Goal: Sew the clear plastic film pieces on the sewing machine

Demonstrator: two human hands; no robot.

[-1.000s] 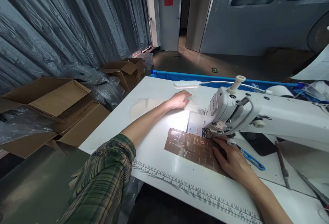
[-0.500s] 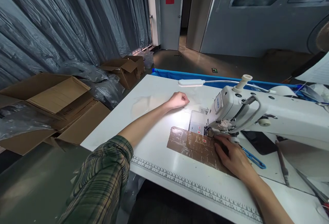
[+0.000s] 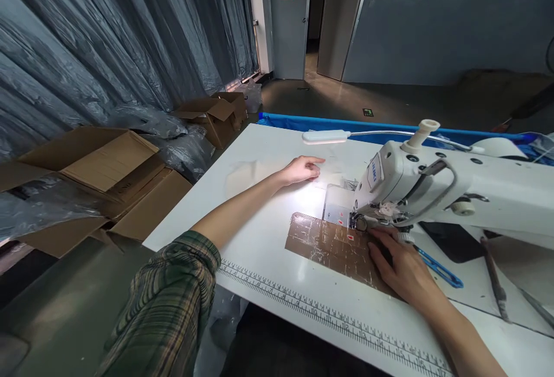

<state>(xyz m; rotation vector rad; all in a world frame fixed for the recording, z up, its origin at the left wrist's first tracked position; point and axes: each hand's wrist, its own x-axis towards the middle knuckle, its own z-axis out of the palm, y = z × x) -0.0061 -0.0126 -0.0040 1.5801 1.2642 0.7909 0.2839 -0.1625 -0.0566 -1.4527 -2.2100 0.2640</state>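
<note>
The brown sheet (image 3: 329,247) lies flat on the table (image 3: 255,244), its far edge at the needle end of the sewing machine (image 3: 497,189). The right hand (image 3: 402,264) rests on the sheet's right end, just in front of the sewing machine's needle end, grip spread with thumb and index finger apart. The left hand (image 3: 300,170) is positioned left of the sewing machine, index finger extended, remaining fingers curled; whether its grip pinches anything cannot be determined.
</note>
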